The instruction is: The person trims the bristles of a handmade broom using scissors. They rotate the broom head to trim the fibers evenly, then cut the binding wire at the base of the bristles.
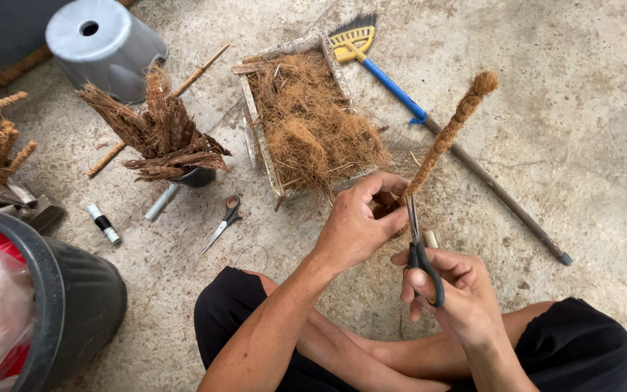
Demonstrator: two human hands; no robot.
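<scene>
left hand [357, 221] clenches the rough, fibrous coir stick [450, 132] at centre frame; right hand [450, 290] grips black-handled steel scissors [419, 247], blades against its base.

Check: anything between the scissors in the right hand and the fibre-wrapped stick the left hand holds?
Nothing visible. The right hand holds the scissors with blades up against the lower end of the fibre-wrapped stick, beside the left hand gripping it.

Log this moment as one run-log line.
left hand: grips coir-wrapped stick | right hand: holds scissors, blades at stick's base | nearby: coir fibre tray, spare scissors
</scene>
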